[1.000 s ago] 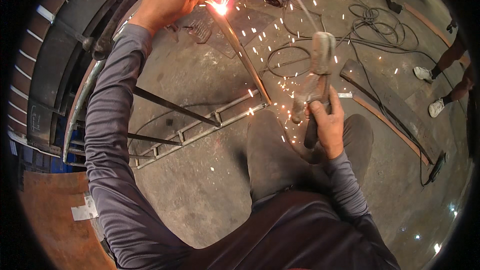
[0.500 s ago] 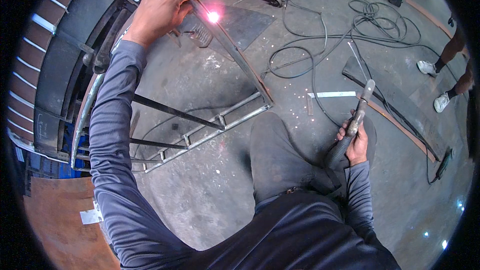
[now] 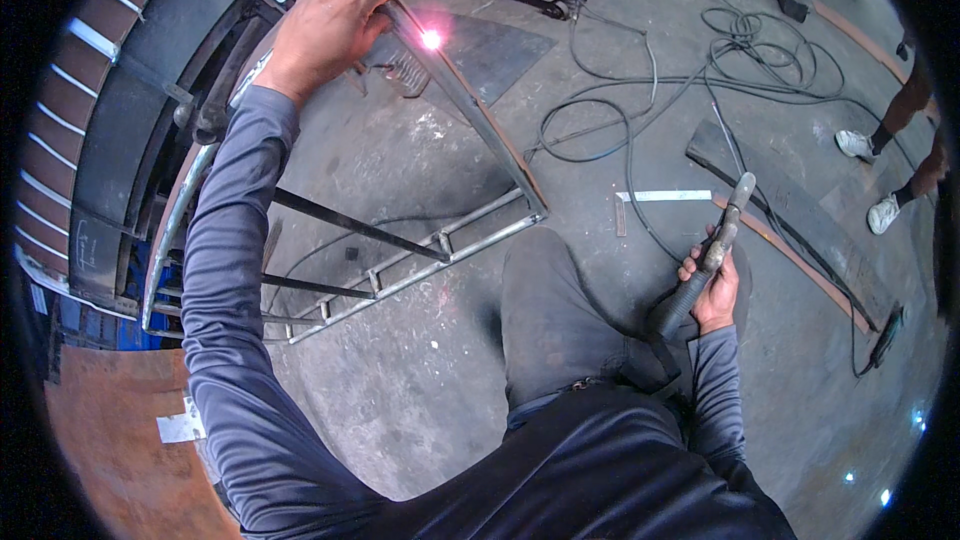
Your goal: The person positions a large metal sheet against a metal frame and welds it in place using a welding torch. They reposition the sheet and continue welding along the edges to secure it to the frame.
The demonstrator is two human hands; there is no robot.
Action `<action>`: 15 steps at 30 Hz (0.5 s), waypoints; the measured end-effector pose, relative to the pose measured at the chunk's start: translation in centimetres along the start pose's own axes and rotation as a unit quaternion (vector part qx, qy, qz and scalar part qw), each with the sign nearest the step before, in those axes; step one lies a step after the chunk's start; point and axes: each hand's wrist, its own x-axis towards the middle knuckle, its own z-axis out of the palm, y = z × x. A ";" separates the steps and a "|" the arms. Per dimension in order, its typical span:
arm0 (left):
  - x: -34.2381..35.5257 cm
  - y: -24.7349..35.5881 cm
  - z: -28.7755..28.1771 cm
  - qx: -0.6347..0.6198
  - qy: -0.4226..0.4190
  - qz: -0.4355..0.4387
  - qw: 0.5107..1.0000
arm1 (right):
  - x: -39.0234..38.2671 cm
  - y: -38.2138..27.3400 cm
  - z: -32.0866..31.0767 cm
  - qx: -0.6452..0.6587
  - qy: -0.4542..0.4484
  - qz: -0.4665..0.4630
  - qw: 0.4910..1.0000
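Note:
My left hand (image 3: pixel 335 25) reaches up at the upper left, its fingers closed over the top end of a flat metal bar (image 3: pixel 470 105). A bright pink-white glowing spot sits on that bar just below my fingers. The bar slopes down to a corner of a welded metal frame (image 3: pixel 440 260) with ladder-like rungs and dark crossbars. My right hand (image 3: pixel 715 290), low over my right thigh, is wrapped round a welding electrode holder (image 3: pixel 718 245). A thin electrode (image 3: pixel 728 135) appears to stick up from the holder's tip, away from the bar.
Coiled cables (image 3: pixel 740 50) run over the concrete floor. A steel square (image 3: pixel 665 196) and long flat strips (image 3: pixel 800 265) lie to the right, near a second cabled tool (image 3: pixel 886 335). Another person's shoes (image 3: pixel 882 213) show at far right. A rusty sheet (image 3: pixel 115 420) is at lower left.
The sparks scattered over the floor near the steel square are gone. The electrode holder has dipped slightly. My left hand keeps its grip on the bar, and the spot still glows.

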 end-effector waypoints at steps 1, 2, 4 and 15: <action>0.1 0.1 0.1 0.004 0.018 0.003 1.000 | 0.0 0.1 -0.1 -0.002 0.006 -0.001 1.000; 0.2 0.3 0.0 -0.002 0.009 -0.005 1.000 | 0.1 0.0 -0.2 -0.004 0.005 0.003 1.000; 0.4 0.6 -0.5 -0.014 -0.010 -0.020 1.000 | 0.2 0.2 -0.4 -0.008 0.002 0.011 1.000; 0.1 1.9 -0.7 0.037 -0.027 -0.057 0.997 | -1.3 0.7 0.9 -0.030 0.002 -0.009 1.000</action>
